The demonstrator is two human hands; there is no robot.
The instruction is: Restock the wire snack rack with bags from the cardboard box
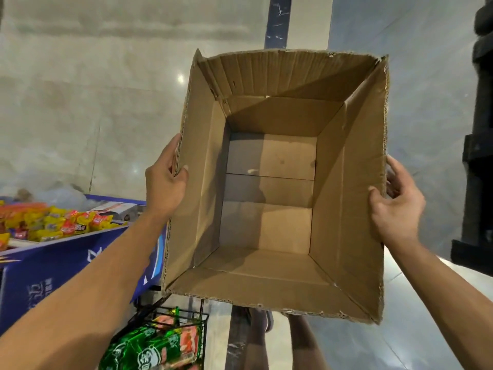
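Note:
I hold the open cardboard box (346,198) up in front of me above the floor, and its inside is empty. My left hand (165,182) grips the left flap edge, thumb inside. My right hand (397,204) clasps the right flap edge. Below the box at the bottom left, the black wire snack rack (204,320) holds green and red snack bags (154,345).
A blue display bin (53,268) at the left carries several yellow and red snack packets (53,222). A black stacked stand (480,161) runs down the right edge. Pale tiled floor (93,89) with a dark blue stripe (278,20) lies behind. My feet show under the box.

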